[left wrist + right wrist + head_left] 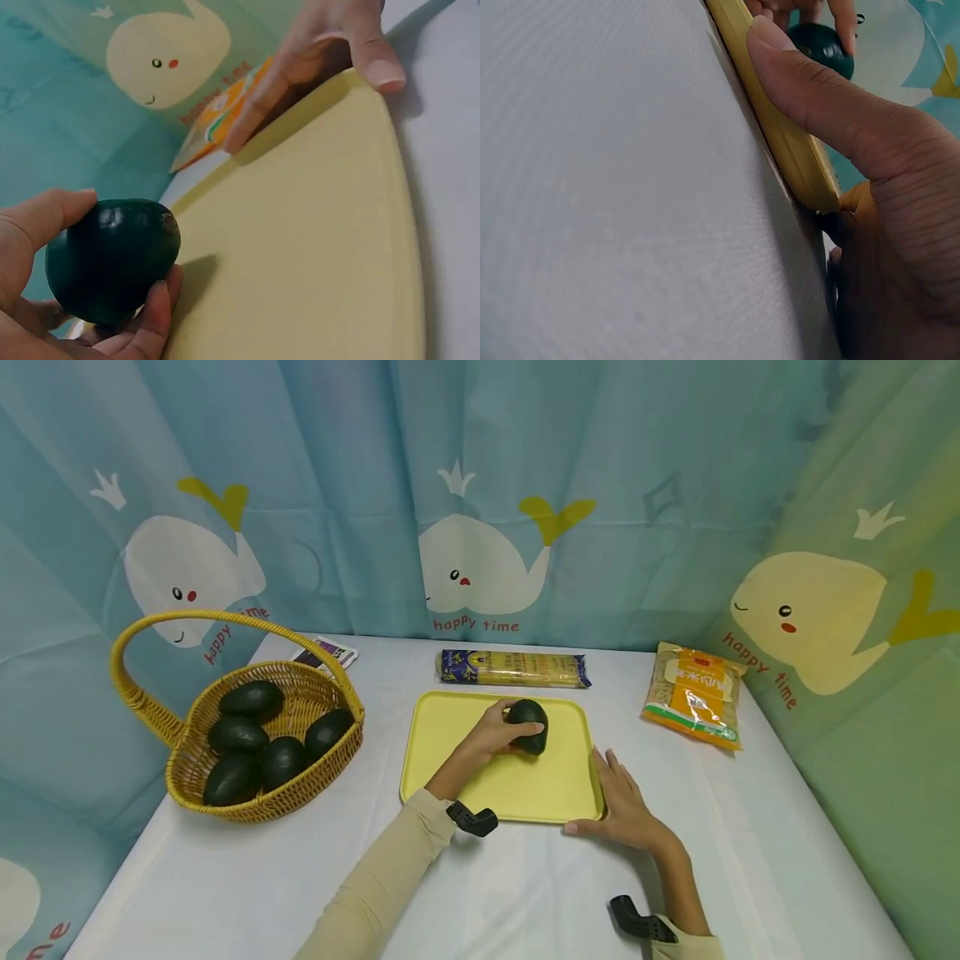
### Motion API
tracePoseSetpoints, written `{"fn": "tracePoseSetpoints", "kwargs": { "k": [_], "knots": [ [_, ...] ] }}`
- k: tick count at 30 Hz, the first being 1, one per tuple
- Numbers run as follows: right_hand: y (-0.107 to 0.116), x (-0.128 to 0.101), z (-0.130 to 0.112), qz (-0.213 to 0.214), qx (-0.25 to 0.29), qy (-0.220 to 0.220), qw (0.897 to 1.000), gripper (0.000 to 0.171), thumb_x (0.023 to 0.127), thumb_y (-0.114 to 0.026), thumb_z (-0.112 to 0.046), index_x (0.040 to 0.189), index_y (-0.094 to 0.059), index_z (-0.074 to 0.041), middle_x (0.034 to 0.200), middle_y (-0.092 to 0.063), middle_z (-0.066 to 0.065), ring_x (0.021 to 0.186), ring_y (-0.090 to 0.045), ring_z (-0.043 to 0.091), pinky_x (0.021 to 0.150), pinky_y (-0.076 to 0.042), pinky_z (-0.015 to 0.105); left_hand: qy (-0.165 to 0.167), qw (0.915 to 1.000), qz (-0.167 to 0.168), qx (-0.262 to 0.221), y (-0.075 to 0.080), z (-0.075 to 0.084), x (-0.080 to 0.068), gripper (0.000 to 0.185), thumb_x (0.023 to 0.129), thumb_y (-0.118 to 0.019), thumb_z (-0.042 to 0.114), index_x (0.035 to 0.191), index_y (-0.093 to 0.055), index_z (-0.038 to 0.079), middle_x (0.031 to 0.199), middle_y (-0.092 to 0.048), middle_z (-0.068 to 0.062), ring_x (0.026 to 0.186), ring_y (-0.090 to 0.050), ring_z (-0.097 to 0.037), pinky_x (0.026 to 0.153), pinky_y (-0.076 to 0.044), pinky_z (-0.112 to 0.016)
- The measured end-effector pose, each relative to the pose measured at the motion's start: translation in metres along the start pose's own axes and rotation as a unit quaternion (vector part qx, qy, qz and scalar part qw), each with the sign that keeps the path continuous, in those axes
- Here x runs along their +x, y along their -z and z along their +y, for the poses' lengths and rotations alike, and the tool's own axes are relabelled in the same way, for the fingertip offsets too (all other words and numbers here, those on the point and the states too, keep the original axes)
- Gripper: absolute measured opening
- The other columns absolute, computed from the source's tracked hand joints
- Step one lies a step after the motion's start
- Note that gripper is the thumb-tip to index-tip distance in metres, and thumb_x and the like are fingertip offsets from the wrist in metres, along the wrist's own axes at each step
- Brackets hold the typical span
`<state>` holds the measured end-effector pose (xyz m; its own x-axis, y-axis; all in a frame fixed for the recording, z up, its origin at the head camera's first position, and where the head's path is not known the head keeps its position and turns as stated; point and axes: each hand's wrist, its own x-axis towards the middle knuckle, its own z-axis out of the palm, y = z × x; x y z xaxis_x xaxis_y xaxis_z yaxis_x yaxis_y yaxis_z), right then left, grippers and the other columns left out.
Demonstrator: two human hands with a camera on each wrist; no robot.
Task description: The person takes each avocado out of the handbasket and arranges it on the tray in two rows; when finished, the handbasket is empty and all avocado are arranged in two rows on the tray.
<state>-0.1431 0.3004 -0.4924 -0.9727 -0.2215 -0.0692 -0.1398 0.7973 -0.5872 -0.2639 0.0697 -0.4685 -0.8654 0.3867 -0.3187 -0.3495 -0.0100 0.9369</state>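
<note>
My left hand (pixel 493 732) grips a dark green avocado (pixel 531 727) over the right half of a yellow tray (pixel 442 760). In the left wrist view, the thumb lies on top of the avocado (pixel 112 255) and the fingers curl beneath it. My right hand (pixel 626 806) is at the tray's near right corner, fingers extended along the right side and thumb at the front edge. The right wrist view shows that thumb (pixel 817 97) over the rim of the tray (pixel 780 142). Several more avocados (pixel 238 735) lie in a wicker basket (pixel 300 793) on the left.
Behind the tray lies a yellow and blue pack of noodles (pixel 517 668). An orange and clear bag (pixel 696 696) is at the back right. A purple and white packet (pixel 337 653) sits behind the basket, whose tall handle arches up. A whale-print curtain (pixel 345 527) encloses the white table.
</note>
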Motion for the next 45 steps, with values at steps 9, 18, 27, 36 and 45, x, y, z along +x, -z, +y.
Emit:
{"fn": "tracePoseSetpoints", "kwargs": {
  "k": [9,18,27,36,45],
  "knots": [
    [0.001,-0.002,-0.004,0.003,0.006,-0.003,1.0,0.128,0.067,-0.084,-0.051,0.156,-0.007,0.0,0.162,-0.007,0.026,0.149,0.002,0.046,0.114,-0.001,0.067,-0.033,0.9978,0.03,0.048,-0.022,0.003,0.017,0.07,0.08,-0.081,0.019,0.14,-0.045,0.011,0.133,-0.052,-0.022,0.105,-0.067,-0.036,0.068,-0.061,-0.037],
    [0.0,-0.001,-0.003,0.002,0.009,0.001,1.0,0.127,0.068,-0.083,-0.051,0.156,-0.007,-0.001,0.162,-0.007,0.024,0.149,0.003,0.045,0.115,-0.001,0.066,-0.048,0.9922,0.054,0.102,-0.039,0.008,0.026,0.07,0.078,-0.083,0.027,0.137,-0.047,0.011,0.129,-0.055,-0.02,0.088,-0.071,-0.03,0.06,-0.06,-0.034],
    [-0.001,-0.002,-0.002,0.003,0.001,0.004,1.0,0.129,0.067,-0.084,-0.052,0.156,-0.006,-0.001,0.162,-0.007,0.025,0.149,0.002,0.045,0.115,-0.002,0.067,-0.056,0.988,0.055,0.133,-0.045,0.004,0.04,0.073,0.078,-0.084,0.029,0.139,-0.049,0.012,0.128,-0.057,-0.019,0.075,-0.071,-0.025,0.055,-0.058,-0.032],
    [0.001,-0.004,-0.003,-0.001,0.004,-0.003,1.0,0.128,0.068,-0.084,-0.052,0.156,-0.006,0.0,0.162,-0.006,0.026,0.149,0.003,0.046,0.115,-0.001,0.066,-0.074,0.9806,0.07,0.167,-0.055,0.001,0.048,0.074,0.077,-0.084,0.035,0.138,-0.05,0.013,0.125,-0.058,-0.019,0.065,-0.069,-0.02,0.051,-0.057,-0.031],
    [0.001,-0.003,-0.001,0.003,0.009,0.013,1.0,0.127,0.069,-0.084,-0.049,0.156,-0.006,0.001,0.162,-0.007,0.026,0.149,0.003,0.046,0.114,-0.001,0.067,-0.091,0.9693,0.088,0.211,-0.06,0.005,0.047,0.072,0.076,-0.083,0.041,0.136,-0.051,0.015,0.126,-0.053,-0.019,0.061,-0.066,-0.017,0.049,-0.056,-0.029]
  ]
}}
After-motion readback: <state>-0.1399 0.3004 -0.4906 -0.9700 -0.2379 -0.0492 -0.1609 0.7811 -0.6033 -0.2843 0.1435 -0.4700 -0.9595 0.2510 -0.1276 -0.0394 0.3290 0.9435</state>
